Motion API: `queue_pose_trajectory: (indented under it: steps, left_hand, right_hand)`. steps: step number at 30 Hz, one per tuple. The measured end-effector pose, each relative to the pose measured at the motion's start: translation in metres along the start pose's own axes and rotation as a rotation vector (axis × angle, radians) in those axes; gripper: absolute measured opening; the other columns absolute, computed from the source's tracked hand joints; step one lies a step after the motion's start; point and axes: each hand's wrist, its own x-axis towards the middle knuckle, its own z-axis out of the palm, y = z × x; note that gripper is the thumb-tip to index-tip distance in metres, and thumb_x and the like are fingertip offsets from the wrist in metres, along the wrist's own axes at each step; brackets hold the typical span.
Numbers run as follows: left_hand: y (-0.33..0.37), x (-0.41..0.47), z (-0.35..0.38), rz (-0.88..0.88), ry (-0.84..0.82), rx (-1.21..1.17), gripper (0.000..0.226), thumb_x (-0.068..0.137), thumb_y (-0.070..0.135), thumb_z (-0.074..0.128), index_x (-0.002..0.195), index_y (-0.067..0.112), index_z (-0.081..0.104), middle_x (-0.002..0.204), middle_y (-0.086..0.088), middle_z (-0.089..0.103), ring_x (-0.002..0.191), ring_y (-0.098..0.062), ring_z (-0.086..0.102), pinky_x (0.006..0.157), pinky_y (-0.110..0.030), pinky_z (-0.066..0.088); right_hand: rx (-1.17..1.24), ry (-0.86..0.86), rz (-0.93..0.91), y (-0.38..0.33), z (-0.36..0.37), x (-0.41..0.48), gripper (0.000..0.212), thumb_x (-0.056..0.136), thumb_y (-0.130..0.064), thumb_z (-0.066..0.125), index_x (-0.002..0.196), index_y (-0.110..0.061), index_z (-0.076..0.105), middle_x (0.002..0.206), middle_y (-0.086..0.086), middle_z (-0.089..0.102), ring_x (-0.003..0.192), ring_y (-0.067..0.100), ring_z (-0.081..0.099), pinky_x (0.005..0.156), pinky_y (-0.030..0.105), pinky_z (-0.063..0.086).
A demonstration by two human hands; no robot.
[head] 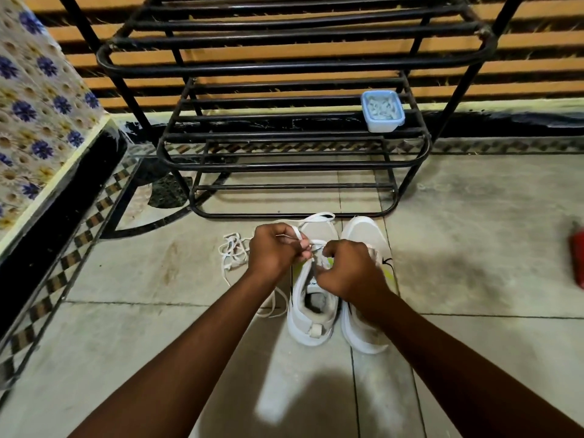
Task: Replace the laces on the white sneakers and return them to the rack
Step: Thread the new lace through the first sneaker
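The rack (284,67) is standing ahead, carrying a blue box (382,111) on a lower shelf. On the floor (474,235) just in front of it, the left sneaker (311,330) and the right sneaker (363,235) are sitting side by side, toes toward the rack. Neither is back on a shelf yet.

Lacing looks to be under way on the left sneaker. The right forearm is covering much of the right sneaker, so I cannot tell whether that one is laced. By my reading, the job is at best about half done, with the rest of the threading, the tying and the return to the rack left.

The left hand (274,249) is pinching the lace (317,217) between thumb and fingers. The right hand (350,270) is curling around the same lace close by, its fingertips hidden. The lace is running between the two grips above the eyelets, with a loop arching toward the toe.

A loose lace (232,251) is lying tangled just left of the left hand.
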Motion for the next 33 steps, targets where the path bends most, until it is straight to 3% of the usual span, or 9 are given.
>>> queue_pose_trajectory:
  steps: [4, 9, 10, 12, 15, 18, 21, 27, 33]
  left_hand:
    - [-0.013, 0.008, 0.014, -0.007, -0.061, 0.051, 0.018, 0.087, -0.014, 0.071, 0.078, -0.003, 0.061, 0.062, -0.007, 0.067, 0.053, -0.017, 0.061, 0.053, -0.025, 0.053]
    - [-0.027, 0.011, 0.029, -0.033, 0.008, 0.025, 0.032, 0.088, -0.021, 0.065, 0.067, 0.003, 0.057, 0.058, -0.001, 0.062, 0.050, -0.017, 0.056, 0.047, -0.021, 0.046]
    - [-0.030, 0.011, 0.032, -0.037, 0.032, 0.020, 0.031, 0.088, -0.021, 0.064, 0.068, 0.002, 0.059, 0.062, -0.005, 0.064, 0.052, -0.019, 0.057, 0.049, -0.022, 0.048]
    - [-0.037, 0.008, 0.038, -0.031, 0.061, 0.059, 0.021, 0.087, -0.017, 0.069, 0.072, -0.003, 0.067, 0.072, -0.011, 0.072, 0.056, -0.018, 0.061, 0.056, -0.024, 0.051]
    - [-0.043, 0.005, 0.041, 0.014, 0.147, 0.181, 0.008, 0.084, -0.001, 0.080, 0.078, 0.001, 0.075, 0.072, -0.002, 0.077, 0.057, -0.002, 0.067, 0.061, -0.017, 0.052]
    - [-0.046, 0.008, 0.043, -0.012, 0.150, 0.124, 0.008, 0.082, 0.001, 0.081, 0.078, 0.005, 0.075, 0.076, -0.004, 0.078, 0.066, -0.015, 0.074, 0.076, -0.036, 0.063]
    - [-0.045, 0.009, 0.044, -0.045, 0.154, 0.057, 0.010, 0.081, -0.001, 0.082, 0.078, 0.005, 0.074, 0.075, -0.014, 0.076, 0.069, -0.028, 0.074, 0.085, -0.051, 0.063]
    - [-0.050, 0.010, 0.042, -0.057, 0.138, -0.033, 0.009, 0.082, 0.000, 0.080, 0.078, 0.004, 0.073, 0.079, -0.022, 0.075, 0.068, -0.030, 0.072, 0.082, -0.046, 0.060]
    - [-0.054, 0.015, 0.037, -0.019, 0.065, 0.057, 0.011, 0.081, -0.001, 0.081, 0.079, 0.000, 0.070, 0.076, -0.018, 0.075, 0.070, -0.030, 0.075, 0.082, -0.050, 0.062]
  right_hand:
    - [-0.057, -0.055, -0.010, 0.002, 0.009, -0.001, 0.020, 0.068, -0.028, 0.062, 0.076, -0.022, 0.045, 0.084, 0.007, 0.063, 0.088, 0.032, 0.063, 0.068, 0.028, 0.039]
    - [0.000, -0.021, 0.067, 0.001, 0.004, -0.001, 0.010, 0.079, -0.015, 0.059, 0.079, -0.015, 0.050, 0.094, 0.017, 0.067, 0.096, 0.038, 0.062, 0.073, 0.035, 0.048]
    - [0.023, -0.020, 0.096, 0.003, 0.003, -0.001, 0.006, 0.081, -0.014, 0.059, 0.085, -0.011, 0.056, 0.100, 0.016, 0.068, 0.103, 0.037, 0.060, 0.077, 0.036, 0.048]
    - [0.088, -0.028, 0.156, 0.005, 0.003, 0.000, 0.024, 0.086, -0.014, 0.060, 0.108, -0.006, 0.065, 0.112, 0.015, 0.067, 0.115, 0.035, 0.055, 0.085, 0.036, 0.046]
    - [0.186, 0.010, 0.218, 0.007, 0.002, 0.002, 0.027, 0.087, -0.014, 0.061, 0.112, -0.004, 0.066, 0.110, 0.015, 0.068, 0.114, 0.033, 0.057, 0.083, 0.033, 0.045]
    - [0.258, 0.017, 0.270, 0.010, 0.001, 0.004, 0.027, 0.087, -0.010, 0.059, 0.112, -0.003, 0.066, 0.110, 0.017, 0.067, 0.113, 0.034, 0.057, 0.086, 0.033, 0.046]
    - [0.304, -0.001, 0.268, 0.013, 0.001, 0.003, 0.028, 0.087, -0.009, 0.059, 0.114, -0.002, 0.066, 0.104, 0.019, 0.068, 0.111, 0.035, 0.059, 0.089, 0.035, 0.049]
    - [0.342, -0.017, 0.280, 0.027, 0.009, 0.008, 0.038, 0.085, -0.005, 0.056, 0.123, -0.005, 0.065, 0.124, 0.014, 0.066, 0.122, 0.028, 0.057, 0.094, 0.025, 0.041]
    - [0.342, 0.005, 0.310, 0.035, 0.014, 0.013, 0.037, 0.083, -0.003, 0.060, 0.119, -0.008, 0.067, 0.120, 0.009, 0.067, 0.113, 0.023, 0.060, 0.089, 0.021, 0.040]
